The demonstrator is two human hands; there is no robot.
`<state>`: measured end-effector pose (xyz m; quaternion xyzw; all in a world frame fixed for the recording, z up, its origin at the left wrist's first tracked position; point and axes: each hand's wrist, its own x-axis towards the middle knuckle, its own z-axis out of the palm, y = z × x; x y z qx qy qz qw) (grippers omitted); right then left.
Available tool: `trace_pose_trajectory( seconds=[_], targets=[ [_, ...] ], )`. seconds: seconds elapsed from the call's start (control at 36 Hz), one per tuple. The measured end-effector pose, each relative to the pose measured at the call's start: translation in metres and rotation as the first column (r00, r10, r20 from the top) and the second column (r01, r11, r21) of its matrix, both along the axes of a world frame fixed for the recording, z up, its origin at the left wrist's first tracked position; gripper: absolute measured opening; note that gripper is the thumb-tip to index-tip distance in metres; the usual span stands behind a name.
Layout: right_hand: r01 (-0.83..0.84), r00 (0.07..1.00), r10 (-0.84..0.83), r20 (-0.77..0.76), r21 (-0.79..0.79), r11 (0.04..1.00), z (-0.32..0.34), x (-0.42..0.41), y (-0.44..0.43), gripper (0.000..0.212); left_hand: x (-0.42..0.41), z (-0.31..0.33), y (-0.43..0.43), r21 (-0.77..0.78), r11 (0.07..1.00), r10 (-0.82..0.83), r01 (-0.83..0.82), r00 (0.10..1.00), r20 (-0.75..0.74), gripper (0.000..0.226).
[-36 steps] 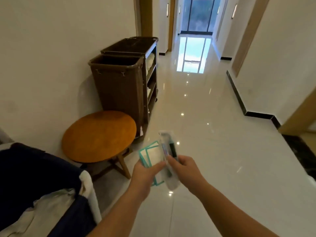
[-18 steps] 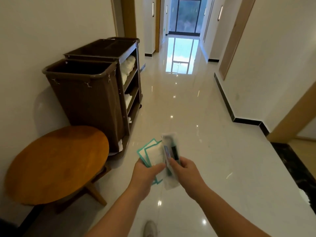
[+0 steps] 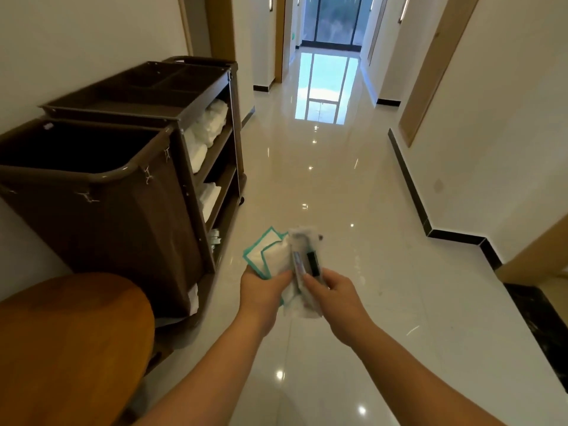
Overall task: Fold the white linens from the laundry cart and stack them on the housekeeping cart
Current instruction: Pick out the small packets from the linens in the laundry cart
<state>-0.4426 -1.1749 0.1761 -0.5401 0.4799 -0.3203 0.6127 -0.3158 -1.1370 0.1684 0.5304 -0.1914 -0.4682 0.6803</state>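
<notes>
- Left hand (image 3: 262, 292) is closed on a small bunch of flat white packets (image 3: 269, 256) with green edges. The thumb lies across their front, and the packets fan out above the hand.
- Right hand (image 3: 338, 298) is just beside the left one. Its thumb and fingers pinch a clear pack (image 3: 304, 244).
- That pack stands up above the right thumb and covers the right side of the packets. It has a black strip and a thin grey stick inside, but I cannot tell what they are.
- Both bare arms reach forward from the bottom of the view.
- Under the hands is a shiny pale floor (image 3: 353, 186) with small spots of light on it.
- Left of the left hand, near it, a brown cart (image 3: 138, 110) stands against the wall.
- On the cart's near end hangs a big brown bag (image 3: 101, 229) with an open top. It looks dark inside.
- Folded white linens (image 3: 212, 121) sit on the cart's top shelf, up and left of the hands and well apart from them.
- One shelf lower is a second pile (image 3: 209, 195), nearer the left hand.
- Below and left of the left arm is a round wooden table (image 3: 67, 348), just beside the bag.
- Far ahead of the hands, at the end of the hall, is a tall window (image 3: 332, 20).
- Ahead and far to the right of the right hand is a wooden door (image 3: 433, 66) in the white wall.
</notes>
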Motion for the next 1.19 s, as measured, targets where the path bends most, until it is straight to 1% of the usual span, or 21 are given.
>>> trace_pose_trajectory(
  seconds=[0.06,0.11,0.25,0.31,0.39,0.44,0.58,0.69,0.83,0.97,1.03,1.08,1.19],
  targets=[
    [-0.019,1.0,0.019,-0.003,0.004,1.0,-0.005,0.004,-0.034,0.024,0.005,-0.007,-0.032,0.031,0.999,0.021,-0.021,1.0,-0.012,0.04],
    [-0.043,0.999,0.043,0.006,0.012,0.999,-0.011,0.008,-0.07,0.017,0.01,-0.015,-0.066,0.058,0.998,0.011,-0.011,1.0,0.002,0.042],
    [-0.108,0.994,0.108,-0.011,0.02,0.994,-0.025,0.009,-0.179,0.006,0.015,-0.031,-0.156,0.068,0.998,0.008,-0.012,0.998,0.062,0.037],
    [-0.158,0.987,0.158,-0.023,0.013,0.987,-0.028,0.008,-0.224,0.006,0.013,-0.032,-0.194,0.06,0.997,0.035,-0.039,0.997,0.068,0.031],
    [-0.227,0.973,0.227,-0.049,-0.004,0.974,-0.027,0.008,-0.285,0.008,0.009,-0.028,-0.248,0.068,0.99,0.125,-0.125,0.992,0.017,0.018],
    [-0.264,0.963,0.263,-0.055,-0.012,0.964,-0.022,0.011,-0.321,0.007,0.008,-0.024,-0.28,0.072,0.983,0.167,-0.167,0.986,0.007,0.018],
    [-0.35,0.931,0.344,-0.118,-0.026,0.937,-0.016,0.029,-0.406,0.006,0.021,-0.022,-0.348,0.094,0.963,0.242,-0.251,0.966,0.092,0.014],
    [-0.404,0.904,0.391,-0.17,-0.049,0.913,-0.02,0.052,-0.458,0.013,0.037,-0.027,-0.394,0.124,0.947,0.284,-0.298,0.952,0.115,0.012],
    [-0.455,0.881,0.439,-0.177,-0.061,0.888,-0.024,0.101,-0.524,0.013,0.078,-0.038,-0.454,0.128,0.938,0.311,-0.321,0.945,0.098,0.011],
    [-0.529,0.834,0.489,-0.254,-0.121,0.84,-0.027,0.175,-0.593,0.016,0.146,-0.056,-0.524,0.123,0.93,0.341,-0.346,0.938,0.062,0.019],
    [-0.551,0.818,0.51,-0.264,-0.106,0.828,-0.027,0.209,-0.62,0.012,0.177,-0.06,-0.55,0.117,0.933,0.34,-0.341,0.94,0.034,0.019],
    [-0.564,0.805,0.528,-0.27,-0.075,0.822,-0.026,0.242,-0.645,0.01,0.206,-0.062,-0.572,0.126,0.93,0.347,-0.345,0.938,0.006,0.022],
    [-0.618,0.75,0.575,-0.327,-0.038,0.785,-0.022,0.303,-0.688,0.013,0.26,-0.062,-0.606,0.148,0.917,0.376,-0.371,0.927,-0.001,0.031]
  ],
)
